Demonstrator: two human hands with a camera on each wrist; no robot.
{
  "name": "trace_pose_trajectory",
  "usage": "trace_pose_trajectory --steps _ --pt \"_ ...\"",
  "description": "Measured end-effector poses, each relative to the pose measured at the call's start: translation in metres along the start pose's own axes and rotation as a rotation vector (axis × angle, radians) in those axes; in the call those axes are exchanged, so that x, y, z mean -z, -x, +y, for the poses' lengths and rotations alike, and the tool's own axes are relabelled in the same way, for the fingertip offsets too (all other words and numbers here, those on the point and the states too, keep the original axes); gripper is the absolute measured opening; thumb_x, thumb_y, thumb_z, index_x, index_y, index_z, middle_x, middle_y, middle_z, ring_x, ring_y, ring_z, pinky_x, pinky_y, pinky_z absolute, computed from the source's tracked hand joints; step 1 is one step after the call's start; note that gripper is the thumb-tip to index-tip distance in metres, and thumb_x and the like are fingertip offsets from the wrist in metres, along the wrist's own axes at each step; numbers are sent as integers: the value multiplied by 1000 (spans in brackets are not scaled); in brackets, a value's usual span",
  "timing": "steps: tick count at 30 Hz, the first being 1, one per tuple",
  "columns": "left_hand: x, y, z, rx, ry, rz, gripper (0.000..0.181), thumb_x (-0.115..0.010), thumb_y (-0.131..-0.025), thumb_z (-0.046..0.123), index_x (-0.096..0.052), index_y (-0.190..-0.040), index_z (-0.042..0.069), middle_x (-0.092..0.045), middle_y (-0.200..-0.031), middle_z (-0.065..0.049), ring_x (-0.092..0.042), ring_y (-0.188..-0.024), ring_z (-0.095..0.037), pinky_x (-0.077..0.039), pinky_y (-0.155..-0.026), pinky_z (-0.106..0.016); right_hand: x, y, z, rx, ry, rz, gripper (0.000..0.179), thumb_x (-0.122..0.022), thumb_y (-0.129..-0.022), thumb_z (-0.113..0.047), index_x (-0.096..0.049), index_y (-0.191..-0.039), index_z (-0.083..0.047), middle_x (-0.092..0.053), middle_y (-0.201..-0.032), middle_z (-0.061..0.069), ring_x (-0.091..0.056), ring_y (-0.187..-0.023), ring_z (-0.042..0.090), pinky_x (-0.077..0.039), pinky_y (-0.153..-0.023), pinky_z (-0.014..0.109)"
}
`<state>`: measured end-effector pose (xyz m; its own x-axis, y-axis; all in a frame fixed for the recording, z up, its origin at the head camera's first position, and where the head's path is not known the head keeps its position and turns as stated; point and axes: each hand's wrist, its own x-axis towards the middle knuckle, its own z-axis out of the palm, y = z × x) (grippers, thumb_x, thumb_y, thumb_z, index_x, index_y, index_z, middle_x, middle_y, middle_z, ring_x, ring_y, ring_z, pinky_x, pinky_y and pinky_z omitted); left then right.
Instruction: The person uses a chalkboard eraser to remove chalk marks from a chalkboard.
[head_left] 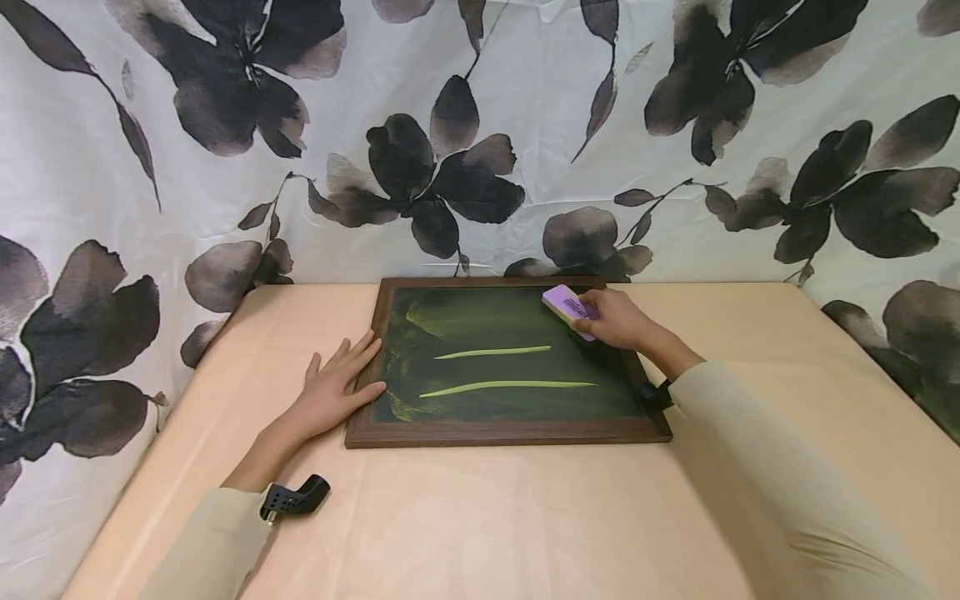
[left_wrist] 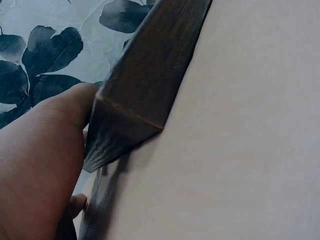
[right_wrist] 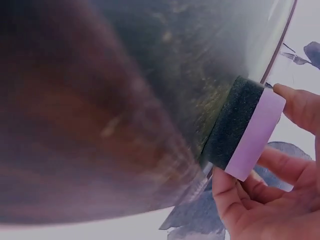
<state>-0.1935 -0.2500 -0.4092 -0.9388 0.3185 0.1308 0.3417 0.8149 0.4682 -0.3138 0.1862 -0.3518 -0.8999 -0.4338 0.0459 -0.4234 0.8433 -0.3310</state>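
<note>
A framed chalkboard (head_left: pixel 510 432) lies on the table, with two yellow chalk lines (head_left: pixel 508 386) across its middle and lower part and a smeared yellow patch at the upper left. My right hand (head_left: pixel 621 320) grips a purple-backed chalkboard eraser (head_left: pixel 564 302) at the board's upper right. In the right wrist view the eraser's dark felt (right_wrist: pixel 232 122) faces the board, thumb on one side and fingers on the other. Spread fingers of my left hand (head_left: pixel 330 392) rest against the left side of the frame. The left wrist view shows a brown frame corner (left_wrist: pixel 145 75) beside that hand.
A pale peach cloth covers the table (head_left: pixel 480 517). Behind and at both sides hangs a white curtain (head_left: pixel 540 125) with dark flowers, close to the board's far edge. Black wrist devices (head_left: pixel 296 497) sit at both cuffs.
</note>
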Motion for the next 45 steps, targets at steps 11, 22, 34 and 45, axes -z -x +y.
trace_pose_trajectory --steps 11,22,34,45 --pt "0 6 -4 30 12 -3 73 -55 -95 47 -27 -153 13 -15 -159 -9 -9 -143 -40 6 -105 -67 -3 -1 -18 -69 114 17 31 -62 -85 -22 -66 -86 8 -58 -65 9 -51 -59 25 -39 -50 35" --pt "1 6 -6 41 30 1 74 -58 -94 45 -28 -152 12 -16 -159 -9 -10 -143 -40 7 -105 -67 -15 -21 -38 -30 66 54 29 -66 -81 -21 -60 -61 -2 -49 -52 2 -45 -51 18 -33 -46 29" --pt "1 0 -4 25 17 -3 74 -57 -94 46 -27 -153 13 -15 -159 -8 -9 -143 -40 7 -105 -67 -33 -62 -92 -1 32 12 27 -66 -83 -25 -65 -71 -1 -60 -65 7 -54 -60 21 -44 -52 33" --pt "1 -4 -2 26 18 -1 75 -57 -93 49 -26 -153 15 -14 -159 -4 -9 -143 -38 8 -105 -66 -42 -84 -127 77 71 -39 29 -63 -86 -27 -68 -85 2 -64 -76 10 -57 -68 23 -48 -62 36"
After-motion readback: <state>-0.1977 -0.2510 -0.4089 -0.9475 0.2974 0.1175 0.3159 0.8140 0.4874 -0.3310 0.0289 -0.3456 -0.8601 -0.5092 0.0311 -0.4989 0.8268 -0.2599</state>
